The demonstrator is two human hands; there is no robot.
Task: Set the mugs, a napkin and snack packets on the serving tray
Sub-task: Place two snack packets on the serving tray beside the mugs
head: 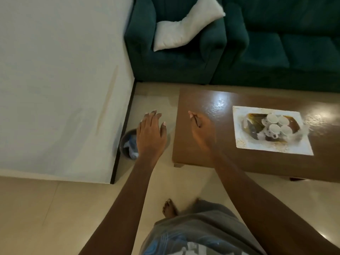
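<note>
1. Mugs (276, 126), four small white ones, stand close together on the brown tray (292, 123).
2. Snack packets (251, 126) lie on the left part of the tray, just beside the mugs. They look blurry, so I cannot count them.
3. The tray sits on a white cloth (242, 142) with a pale pattern. The cloth lies flat on the brown wooden counter (257, 164).
4. The left hand (150, 134) is stretched out over the floor (55, 208), well apart from the tray. Its fingers (152, 116) are straight and close together, with the thumb out to the side. It holds nothing and touches nothing.
5. The right hand (201, 129) reaches out above the left end of the counter. It is seen from the side. Its fingers (192, 115) are stretched out and loose, and they hold nothing. It is not touching the tray.
6. A small round bin (127, 142) with bits of trash stands on the floor by the wall (55, 70), partly under the left hand.
7. A dark green sofa (184, 61) stands behind the counter, with a white pillow (184, 28) on it.
8. One bare foot (169, 208) is on the floor.
</note>
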